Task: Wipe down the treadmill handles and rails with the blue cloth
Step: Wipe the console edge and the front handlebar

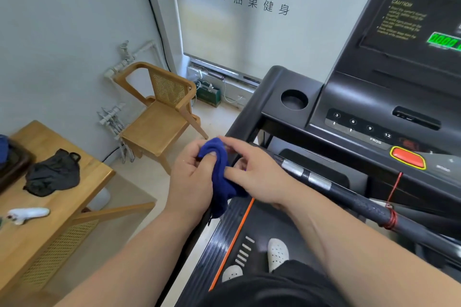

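Noted nearest: white shoes (pixel 277 253) planted on the treadmill deck (pixel 249 227). Above these, both hands together at the left side rail (pixel 239 129). Left hand (pixel 192 177) curled round the bunched blue cloth (pixel 219 164), thumb on top, cloth tail hanging below the palm. Right hand (pixel 254 177) against the cloth, fingers nearly straight, tips touching the fabric. Just right: front handlebar (pixel 349 197) with silver sensor plates, red cord (pixel 390 219) wound round it. Beyond: console (pixel 374 97), red stop button (pixel 407 158), cup holder (pixel 294 99). Far left: wooden table (pixel 74 202), wooden chair (pixel 159 112).
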